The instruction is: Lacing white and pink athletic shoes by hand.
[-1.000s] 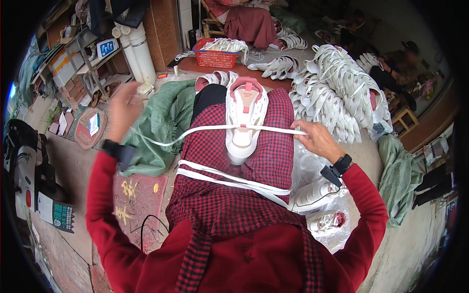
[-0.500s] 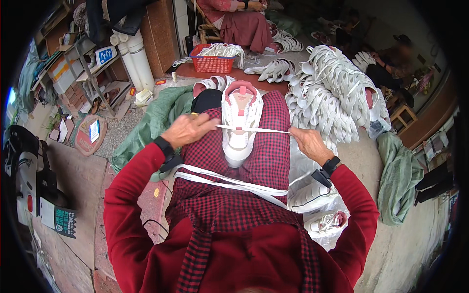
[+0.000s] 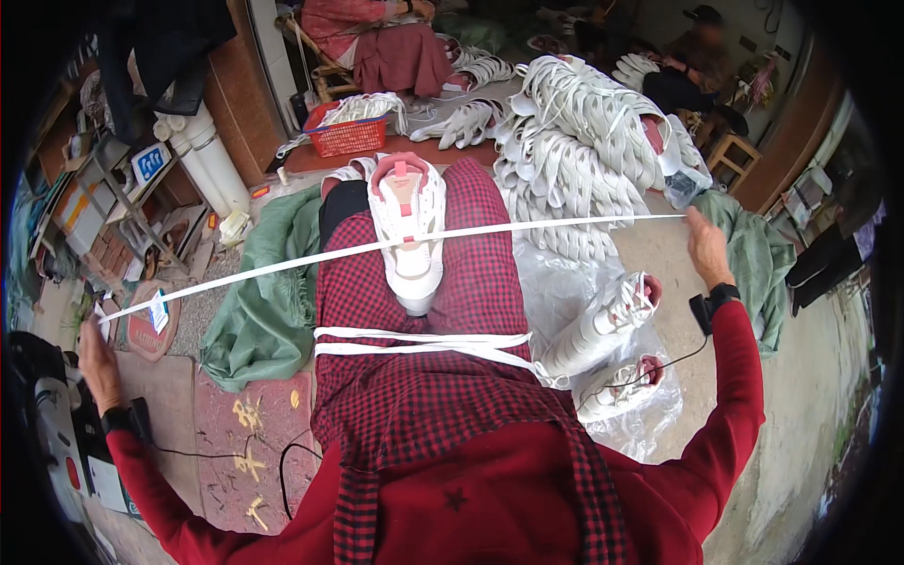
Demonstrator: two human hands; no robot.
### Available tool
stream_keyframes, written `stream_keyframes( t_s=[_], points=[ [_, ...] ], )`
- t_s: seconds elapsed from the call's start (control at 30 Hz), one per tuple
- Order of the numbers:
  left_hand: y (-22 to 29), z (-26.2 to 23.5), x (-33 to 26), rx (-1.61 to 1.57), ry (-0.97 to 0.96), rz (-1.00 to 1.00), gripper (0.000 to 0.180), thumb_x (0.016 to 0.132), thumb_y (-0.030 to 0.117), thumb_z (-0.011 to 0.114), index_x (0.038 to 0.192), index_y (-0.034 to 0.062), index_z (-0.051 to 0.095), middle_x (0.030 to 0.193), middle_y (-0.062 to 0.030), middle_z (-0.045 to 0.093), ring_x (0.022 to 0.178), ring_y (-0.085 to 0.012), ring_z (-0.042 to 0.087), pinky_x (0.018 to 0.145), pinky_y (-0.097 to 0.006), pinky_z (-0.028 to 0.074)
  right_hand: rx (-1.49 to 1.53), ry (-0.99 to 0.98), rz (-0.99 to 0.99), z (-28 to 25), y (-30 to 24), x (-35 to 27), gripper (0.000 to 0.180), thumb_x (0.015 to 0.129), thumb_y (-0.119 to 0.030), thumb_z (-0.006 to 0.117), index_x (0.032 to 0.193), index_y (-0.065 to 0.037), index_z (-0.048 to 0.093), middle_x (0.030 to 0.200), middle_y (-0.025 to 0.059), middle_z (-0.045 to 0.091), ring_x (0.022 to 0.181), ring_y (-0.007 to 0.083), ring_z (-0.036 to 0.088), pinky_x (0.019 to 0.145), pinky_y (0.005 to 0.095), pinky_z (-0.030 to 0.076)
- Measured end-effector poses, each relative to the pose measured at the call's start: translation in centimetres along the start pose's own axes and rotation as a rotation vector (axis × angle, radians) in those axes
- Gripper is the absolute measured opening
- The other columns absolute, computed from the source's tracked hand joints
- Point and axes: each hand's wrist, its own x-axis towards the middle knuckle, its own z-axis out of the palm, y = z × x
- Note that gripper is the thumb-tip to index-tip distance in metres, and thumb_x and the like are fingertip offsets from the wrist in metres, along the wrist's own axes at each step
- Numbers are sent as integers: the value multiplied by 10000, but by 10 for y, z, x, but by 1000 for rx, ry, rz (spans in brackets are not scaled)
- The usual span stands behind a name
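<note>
A white sneaker (image 3: 414, 268) with a pink lining rests on my checked apron (image 3: 480, 282), its toe toward me. One flat white shoelace (image 3: 273, 266) passes through it near the toe end of the lacing and is pulled out wide to both sides. At the far left, my left hand (image 3: 100, 365) pinches one end of the lace. The other end is in the closed fingers of my right hand (image 3: 708, 247), out at the right. Several loose white laces (image 3: 424, 345) lie across my lap.
Two laced sneakers (image 3: 612, 325) stand on clear plastic sheeting (image 3: 556, 273) at my right. Beyond rises a big heap of white shoe uppers (image 3: 584, 141). A red basket (image 3: 348, 139) holds white pieces. Green sacks (image 3: 264, 282) lie on either side. Other people sit at the back.
My hands have moved far apart, left hand to the left and down, right hand to the right. The lace has been drawn out much longer on both sides. The view has shifted.
</note>
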Motion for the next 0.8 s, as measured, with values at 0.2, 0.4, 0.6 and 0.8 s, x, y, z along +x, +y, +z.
stream_keyframes(
  t_s=[0.2,0.4,0.6,0.8],
  points=[
    [-48,-51,-12,86,-3,-266,319,1012,77,457,1321,34,524,1228,-219,615,1143,-399,595,929,-404,502,-173,-10,281,-24,43,-49,197,948,-117,467,1103,-54,571,1024,213,672,928,437,638,757,514,502],
    [-24,-99,-3,429,287,-140,246,997,116,529,1224,120,625,1130,-161,622,1049,-367,602,856,-410,496,-324,350,323,-42,46,-65,205,915,-56,531,1072,-54,661,1062,165,591,970,364,576,859,430,467],
    [58,-81,12,291,633,-457,279,1012,170,511,1184,57,700,954,-130,664,848,-285,617,812,-369,492,437,982,502,-18,-35,-35,239,1010,-140,541,1154,-29,696,883,36,620,764,128,547,689,264,444],
    [263,15,100,-1022,520,-649,262,999,111,526,1197,14,669,1043,-42,681,797,-89,567,683,-219,464,1320,439,414,32,-207,48,232,958,-85,597,1161,-1,673,952,84,712,797,174,714,658,259,527]
  ],
)
